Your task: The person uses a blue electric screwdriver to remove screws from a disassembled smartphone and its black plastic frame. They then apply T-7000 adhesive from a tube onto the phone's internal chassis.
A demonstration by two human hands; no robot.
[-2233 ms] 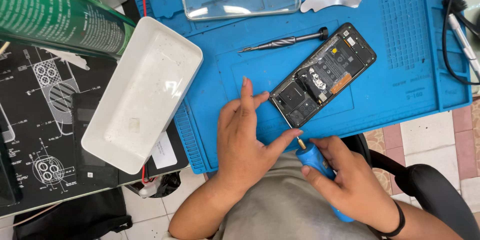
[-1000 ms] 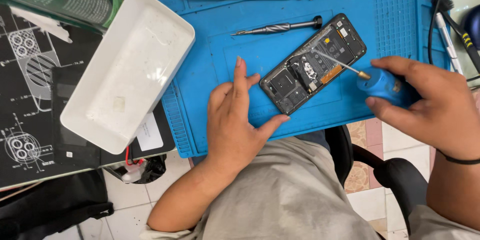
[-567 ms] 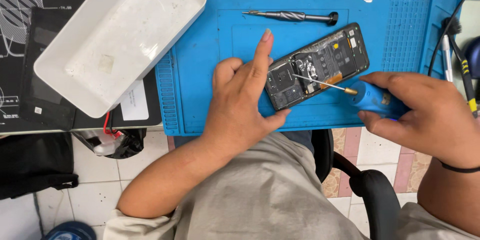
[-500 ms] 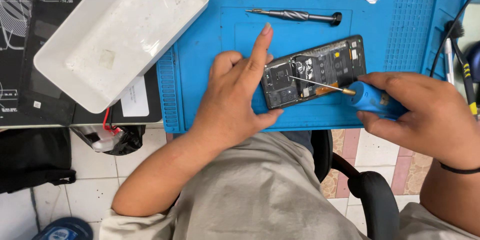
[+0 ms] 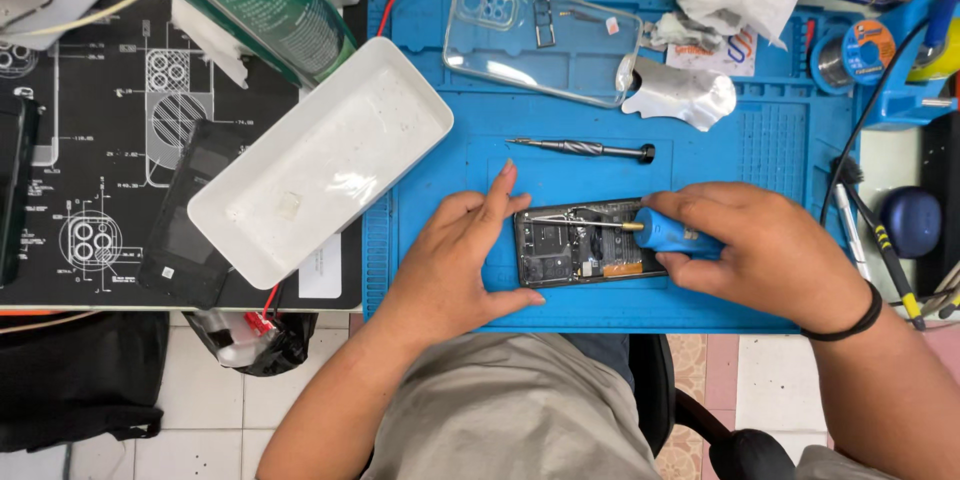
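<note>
The left hand (image 5: 462, 258) lies spread, steadying the opened phone (image 5: 585, 243); the right hand (image 5: 765, 250) grips a blue screwdriver (image 5: 668, 232), its tip seemingly touching inside.

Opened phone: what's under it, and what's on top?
The opened phone lies flat on the blue mat. The left hand steadies its left end; the right hand covers its right end, holding a blue-handled screwdriver over the exposed boards. The tip's exact contact is unclear.

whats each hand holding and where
Right hand grips the screwdriver by its blue handle; left hand steadies the opened phone at its left end.
</note>
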